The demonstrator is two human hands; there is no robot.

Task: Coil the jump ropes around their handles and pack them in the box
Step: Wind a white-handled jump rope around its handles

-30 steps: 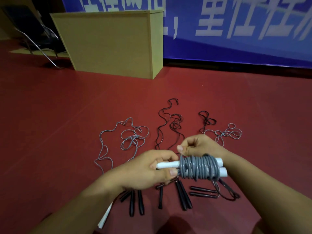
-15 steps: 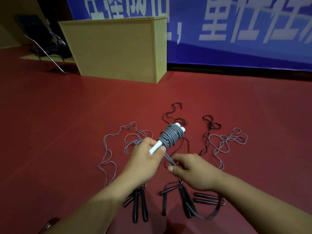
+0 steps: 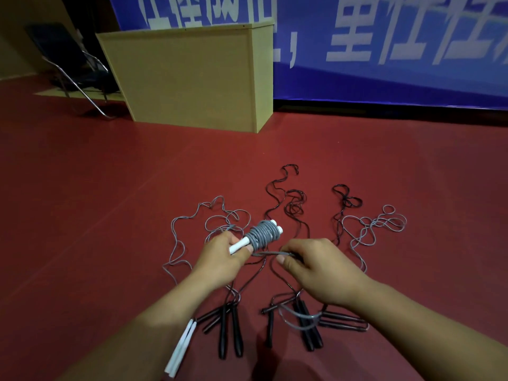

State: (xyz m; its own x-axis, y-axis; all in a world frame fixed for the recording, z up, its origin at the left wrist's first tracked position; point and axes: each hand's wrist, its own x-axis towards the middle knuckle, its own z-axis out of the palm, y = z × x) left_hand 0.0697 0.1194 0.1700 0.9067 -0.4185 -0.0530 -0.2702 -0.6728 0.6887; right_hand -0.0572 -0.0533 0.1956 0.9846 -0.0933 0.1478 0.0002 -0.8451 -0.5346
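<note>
My left hand (image 3: 224, 258) grips the lower end of a pair of white handles (image 3: 242, 244), which point up and to the right. Grey rope (image 3: 262, 235) is coiled thickly round their upper half. My right hand (image 3: 316, 268) pinches the free grey end of that rope (image 3: 270, 253) and holds it out sideways from the coil. On the red floor below lie several uncoiled ropes: a grey one (image 3: 192, 232) at the left, black ones (image 3: 291, 204) in the middle, another grey one (image 3: 376, 226) at the right. No packing box for the ropes is identifiable.
Several black handles (image 3: 229, 334) lie on the floor near me, with a second pair of white handles (image 3: 181, 347) at the lower left. A tall wooden cabinet (image 3: 192, 75) stands behind, a folding chair (image 3: 71, 67) to its left, a blue banner (image 3: 384, 45) on the wall.
The wound handles tipped from lying level between both hands to pointing up and right in my left hand. My right hand left the coil and pulled the rope's free end out to the right.
</note>
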